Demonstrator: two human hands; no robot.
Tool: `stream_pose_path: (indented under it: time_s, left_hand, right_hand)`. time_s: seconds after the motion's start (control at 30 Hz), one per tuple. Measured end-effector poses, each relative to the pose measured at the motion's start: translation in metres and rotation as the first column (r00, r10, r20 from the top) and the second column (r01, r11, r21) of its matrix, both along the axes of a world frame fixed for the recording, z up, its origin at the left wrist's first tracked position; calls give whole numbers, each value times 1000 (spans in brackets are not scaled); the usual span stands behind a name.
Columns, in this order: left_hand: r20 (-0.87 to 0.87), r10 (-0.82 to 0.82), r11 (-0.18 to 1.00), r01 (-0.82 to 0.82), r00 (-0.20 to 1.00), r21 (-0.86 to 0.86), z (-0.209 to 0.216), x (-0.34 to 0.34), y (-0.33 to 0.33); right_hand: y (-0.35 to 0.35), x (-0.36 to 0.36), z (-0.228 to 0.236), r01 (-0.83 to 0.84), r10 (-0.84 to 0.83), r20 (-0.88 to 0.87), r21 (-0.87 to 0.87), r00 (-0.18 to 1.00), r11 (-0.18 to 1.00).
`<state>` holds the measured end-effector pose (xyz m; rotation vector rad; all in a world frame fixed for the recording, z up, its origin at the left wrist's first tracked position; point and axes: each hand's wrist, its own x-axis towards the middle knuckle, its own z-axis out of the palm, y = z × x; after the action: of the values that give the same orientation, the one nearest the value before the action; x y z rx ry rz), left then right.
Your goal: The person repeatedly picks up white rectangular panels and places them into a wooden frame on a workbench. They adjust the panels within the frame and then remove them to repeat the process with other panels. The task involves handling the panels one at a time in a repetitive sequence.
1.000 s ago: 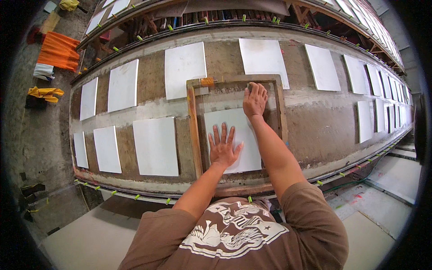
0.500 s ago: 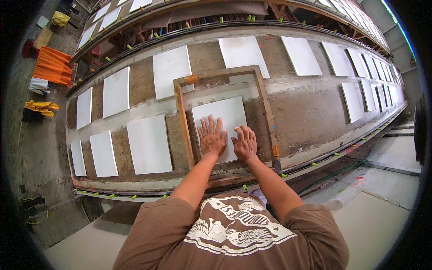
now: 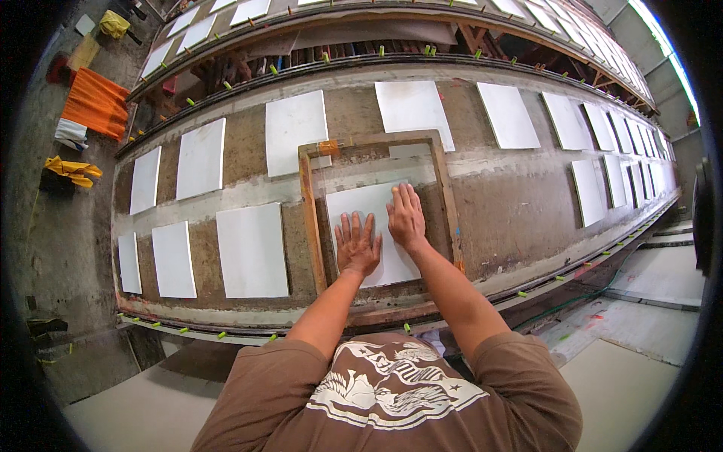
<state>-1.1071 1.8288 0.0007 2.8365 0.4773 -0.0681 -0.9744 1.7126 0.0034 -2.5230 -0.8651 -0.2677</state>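
A wooden frame [image 3: 308,215] with what looks like a sheer mesh lies on the long table [image 3: 512,200] in front of me. Within its border a white rectangular panel [image 3: 348,205] shows. My left hand [image 3: 358,247] rests flat over the panel's left part, fingers spread. Over its upper right part lies my right hand [image 3: 407,220], its fingers stretched out and close together. Neither hand holds anything. Whether mesh lies between the palms and the panel is hard to see. Orange tape [image 3: 328,148] marks the frame's far left corner.
More white panels [image 3: 252,252] lie in two rows along the table. Small green clips [image 3: 221,334] line its edge rails. Another table with panels [image 3: 197,34] stands beyond. On the far left are an orange cloth [image 3: 96,104] and yellow gloves [image 3: 70,169].
My right hand has slid away from me across the panel, and its fingers have straightened. The left hand stays about where it was on the panel. The whole view has shifted slightly.
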Motion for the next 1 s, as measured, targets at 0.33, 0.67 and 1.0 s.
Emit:
stream_pose_path:
  time_s: [0.33, 0.67, 1.0]
  left_hand:
    - [22, 7, 1000, -6, 1000, -30, 3, -4, 0]
    - [-219, -23, 991, 51, 975, 122, 26, 5, 0]
    - [93, -32, 999, 32, 995, 9, -4, -3, 3]
  right_hand:
    - [13, 12, 0, -29, 24, -117, -38, 993, 999]
    - [83, -6, 5, -238, 246, -262, 60, 933, 969]
    - [35, 37, -10, -215, 270, -362, 185, 892, 959]
